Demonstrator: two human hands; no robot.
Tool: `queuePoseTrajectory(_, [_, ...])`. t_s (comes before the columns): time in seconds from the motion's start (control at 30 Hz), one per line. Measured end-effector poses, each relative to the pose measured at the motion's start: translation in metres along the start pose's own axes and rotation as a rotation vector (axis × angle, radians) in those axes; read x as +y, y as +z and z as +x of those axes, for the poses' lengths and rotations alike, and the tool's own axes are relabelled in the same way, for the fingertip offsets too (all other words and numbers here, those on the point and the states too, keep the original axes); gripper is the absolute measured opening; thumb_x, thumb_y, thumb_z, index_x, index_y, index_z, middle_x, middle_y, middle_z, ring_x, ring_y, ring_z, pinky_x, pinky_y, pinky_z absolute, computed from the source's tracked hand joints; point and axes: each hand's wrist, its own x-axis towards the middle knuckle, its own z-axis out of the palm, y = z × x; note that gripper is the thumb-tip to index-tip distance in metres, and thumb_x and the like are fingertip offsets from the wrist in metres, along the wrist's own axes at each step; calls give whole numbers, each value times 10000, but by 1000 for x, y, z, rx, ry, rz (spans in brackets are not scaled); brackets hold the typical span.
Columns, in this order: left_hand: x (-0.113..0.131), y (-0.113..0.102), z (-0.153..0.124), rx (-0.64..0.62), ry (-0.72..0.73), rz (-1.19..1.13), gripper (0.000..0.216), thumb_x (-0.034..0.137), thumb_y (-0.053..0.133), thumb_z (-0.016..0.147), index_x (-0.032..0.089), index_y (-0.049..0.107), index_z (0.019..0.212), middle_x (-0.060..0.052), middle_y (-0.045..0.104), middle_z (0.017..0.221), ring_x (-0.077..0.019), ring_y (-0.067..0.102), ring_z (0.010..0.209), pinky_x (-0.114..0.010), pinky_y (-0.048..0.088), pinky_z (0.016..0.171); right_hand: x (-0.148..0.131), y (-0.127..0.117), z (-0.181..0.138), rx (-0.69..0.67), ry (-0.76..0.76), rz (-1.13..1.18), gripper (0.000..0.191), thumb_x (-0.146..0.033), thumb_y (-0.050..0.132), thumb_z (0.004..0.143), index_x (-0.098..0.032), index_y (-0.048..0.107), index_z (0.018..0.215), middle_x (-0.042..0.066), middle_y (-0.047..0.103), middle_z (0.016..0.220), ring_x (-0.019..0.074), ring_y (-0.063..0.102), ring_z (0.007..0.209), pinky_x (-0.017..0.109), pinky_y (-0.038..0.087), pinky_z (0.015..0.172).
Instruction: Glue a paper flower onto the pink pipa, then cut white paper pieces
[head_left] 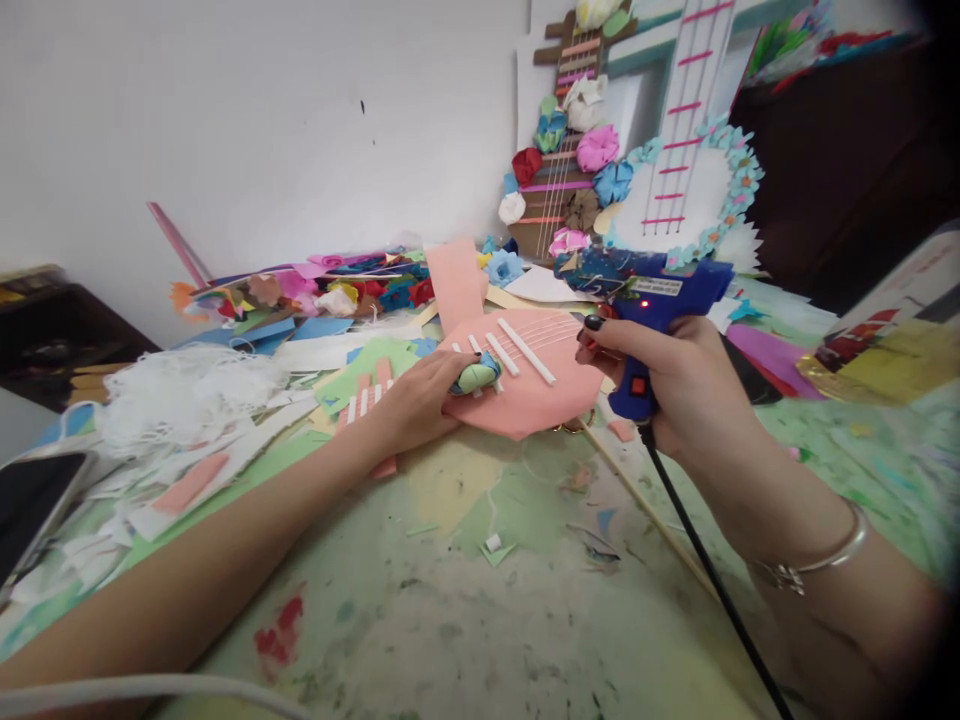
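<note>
My right hand (679,385) is wrapped round the handle of a blue hot glue gun (649,300), one finger on the trigger; its black cord (705,570) runs down toward me. My left hand (416,400) presses a small rolled green and blue paper flower (478,376) against a pink paper guitar shape (529,385) with white strips glued across it. The pink shape lies flat on the worktable (465,610). The gun's nozzle points left, just above the pink shape's right edge.
Two decorated paper guitars (570,150) (686,170) lean on the wall at the back. Coloured paper scraps and flowers (322,290) are piled at back left, white shreds (180,395) at left, a phone (34,500) at the left edge, and a thin wooden stick (645,505) by the cord.
</note>
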Motion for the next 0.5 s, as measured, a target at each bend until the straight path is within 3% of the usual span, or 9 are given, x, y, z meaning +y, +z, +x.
queuePoseTrajectory(0.23, [0,-20,26,-67,-31,-86,498,305,733,631,244,605,1109,-78,625,1150,-286,552,1077,-345,388,910,-15,-13,3,-50,-123,-241,116,-145,757,612,-165,679,695,-11,643,620,97,558,524,163,382,390])
queuePoseTrajectory(0.4, [1,-28,42,-107,-42,-150,499,304,772,580,249,639,1057,-62,644,1091,-286,562,1048,-319,387,874,-25,-17,4,-18,-185,-245,234,-102,777,557,-141,681,766,-1,673,736,135,614,664,204,481,527])
queuePoseTrajectory(0.5, [2,-31,48,-120,-31,-135,564,300,766,591,251,618,1132,-62,645,1100,-287,573,1032,-309,387,849,-29,-21,5,-44,-235,-245,288,-83,794,532,-141,684,792,-6,684,774,134,619,714,212,494,586])
